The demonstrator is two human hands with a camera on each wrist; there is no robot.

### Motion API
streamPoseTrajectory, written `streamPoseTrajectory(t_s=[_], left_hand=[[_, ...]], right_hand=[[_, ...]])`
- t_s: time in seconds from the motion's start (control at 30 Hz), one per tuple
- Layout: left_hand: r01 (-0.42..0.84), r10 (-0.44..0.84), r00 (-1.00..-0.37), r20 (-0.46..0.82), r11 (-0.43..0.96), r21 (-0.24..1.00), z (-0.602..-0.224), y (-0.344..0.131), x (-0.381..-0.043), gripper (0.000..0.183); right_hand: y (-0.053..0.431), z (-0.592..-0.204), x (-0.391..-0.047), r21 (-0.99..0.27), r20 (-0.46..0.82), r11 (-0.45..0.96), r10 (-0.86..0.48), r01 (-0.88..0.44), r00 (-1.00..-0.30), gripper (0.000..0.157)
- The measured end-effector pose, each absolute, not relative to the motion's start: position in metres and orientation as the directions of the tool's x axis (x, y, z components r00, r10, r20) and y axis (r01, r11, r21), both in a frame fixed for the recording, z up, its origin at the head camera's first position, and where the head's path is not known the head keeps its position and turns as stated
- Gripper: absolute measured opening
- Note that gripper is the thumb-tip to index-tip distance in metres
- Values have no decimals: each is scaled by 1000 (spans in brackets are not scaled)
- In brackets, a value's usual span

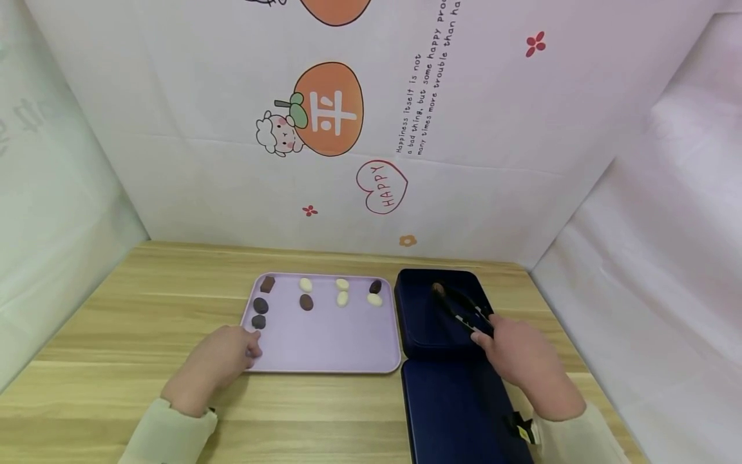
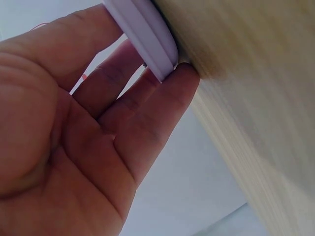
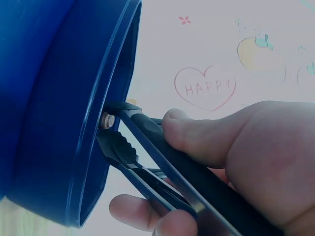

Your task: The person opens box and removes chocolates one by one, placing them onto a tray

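My left hand [image 1: 223, 356] pinches the near left edge of a lilac tray [image 1: 324, 341], its rim between thumb and fingers in the left wrist view. On the tray lie several small chocolates in short columns, some white, some brown or dark, such as the white one [image 1: 305, 285] and a brown one [image 1: 306, 301]. My right hand [image 1: 524, 361] grips black and metal tongs [image 3: 170, 179], thumb on one arm and fingers on the other. The tong tips reach into a navy box [image 1: 420, 335], right at a brown chocolate [image 1: 438, 289]; it shows between the tips in the right wrist view.
A navy lid or flat panel [image 1: 458, 412] lies on the wooden table [image 1: 313, 412] just in front of the box. The box stands close against the tray's right side. A white printed cloth [image 1: 232, 193] rises behind the table, with white cloth on both sides.
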State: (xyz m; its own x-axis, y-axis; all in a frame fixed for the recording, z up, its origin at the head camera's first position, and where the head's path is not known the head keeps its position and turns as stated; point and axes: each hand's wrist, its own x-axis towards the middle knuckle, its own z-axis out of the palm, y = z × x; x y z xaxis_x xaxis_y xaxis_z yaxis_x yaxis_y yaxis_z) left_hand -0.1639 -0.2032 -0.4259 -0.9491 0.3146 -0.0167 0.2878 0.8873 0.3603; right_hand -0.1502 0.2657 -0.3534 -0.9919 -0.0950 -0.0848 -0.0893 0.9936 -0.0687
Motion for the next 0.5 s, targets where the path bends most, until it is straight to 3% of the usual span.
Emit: streamPoseTrajectory(t_s=[0.5], left_hand=[[301, 324, -946, -10, 888, 347, -425, -203, -164, 15]], right_hand=[[217, -341, -143, -71, -28, 985, -160, -157, -987, 65]])
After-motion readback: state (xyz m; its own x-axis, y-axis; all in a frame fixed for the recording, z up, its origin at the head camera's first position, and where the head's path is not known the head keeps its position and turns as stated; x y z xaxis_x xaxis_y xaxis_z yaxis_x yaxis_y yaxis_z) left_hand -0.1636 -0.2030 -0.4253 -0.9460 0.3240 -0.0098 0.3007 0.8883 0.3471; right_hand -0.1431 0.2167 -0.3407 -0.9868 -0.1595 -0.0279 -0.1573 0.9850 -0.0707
